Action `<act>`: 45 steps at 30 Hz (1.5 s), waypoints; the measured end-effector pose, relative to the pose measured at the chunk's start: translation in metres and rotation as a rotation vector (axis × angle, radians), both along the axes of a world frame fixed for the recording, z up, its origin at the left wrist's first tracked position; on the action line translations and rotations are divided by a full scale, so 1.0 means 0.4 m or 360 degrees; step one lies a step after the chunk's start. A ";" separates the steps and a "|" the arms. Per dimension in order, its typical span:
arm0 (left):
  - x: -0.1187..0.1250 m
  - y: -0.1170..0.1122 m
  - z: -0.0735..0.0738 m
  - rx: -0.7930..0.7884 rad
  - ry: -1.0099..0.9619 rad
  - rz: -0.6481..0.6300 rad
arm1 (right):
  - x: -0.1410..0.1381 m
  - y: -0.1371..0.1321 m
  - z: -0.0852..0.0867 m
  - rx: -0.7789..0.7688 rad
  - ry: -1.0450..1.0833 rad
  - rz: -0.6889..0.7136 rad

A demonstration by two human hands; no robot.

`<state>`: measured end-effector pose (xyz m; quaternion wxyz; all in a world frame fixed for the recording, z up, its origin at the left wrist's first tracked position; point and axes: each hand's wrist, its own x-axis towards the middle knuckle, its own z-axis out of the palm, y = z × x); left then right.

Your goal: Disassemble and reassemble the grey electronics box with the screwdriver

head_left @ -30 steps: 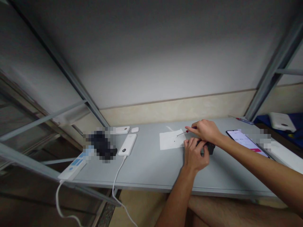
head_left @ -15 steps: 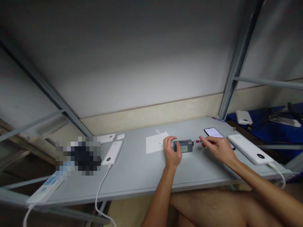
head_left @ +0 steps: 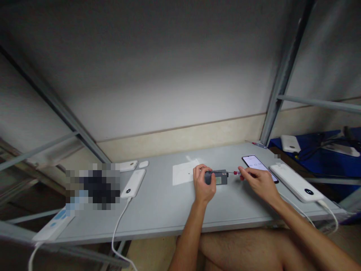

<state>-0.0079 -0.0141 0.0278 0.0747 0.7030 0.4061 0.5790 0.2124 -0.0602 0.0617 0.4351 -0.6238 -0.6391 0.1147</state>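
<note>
My left hand [head_left: 203, 183] is closed around the left end of a small grey electronic device [head_left: 217, 177] with a little display on its top. My right hand [head_left: 261, 183] pinches a thin screwdriver [head_left: 236, 173] with a red collar. Its metal shaft points left at the device's right end, and its handle is hidden in my fingers. A sheet of white paper [head_left: 183, 173] lies just left of my left hand. A smartphone [head_left: 258, 168] with a lit screen lies just beyond my right hand.
The grey table [head_left: 166, 214] also holds a white power bank [head_left: 133, 183] with a cable, another large one [head_left: 296, 183] at right, and small white items [head_left: 128, 165] at the back. A blurred patch [head_left: 96, 186] hides something at left. Metal uprights [head_left: 283, 79] and a blue surface [head_left: 313, 150] stand at right.
My view has swung right since the oldest frame. The device now shows its display, and the screwdriver has moved from over the paper to the device's right end. My hands have barely moved in the last half second.
</note>
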 end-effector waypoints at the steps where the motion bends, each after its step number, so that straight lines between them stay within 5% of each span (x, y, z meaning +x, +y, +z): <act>1: 0.000 0.000 -0.001 0.0004 0.0010 0.0002 | -0.002 0.000 0.001 -0.0009 0.0010 0.0010; 18: -0.001 0.006 -0.013 0.0051 0.0055 0.0087 | -0.014 0.004 0.007 -0.0019 -0.0164 0.0033; 29: -0.005 0.007 -0.019 0.0139 0.0194 0.0082 | -0.007 -0.026 0.049 0.0288 -0.0461 0.0027; 45: -0.007 -0.003 -0.009 0.0464 0.0584 0.0137 | -0.004 -0.053 0.054 0.0626 -0.0375 0.0391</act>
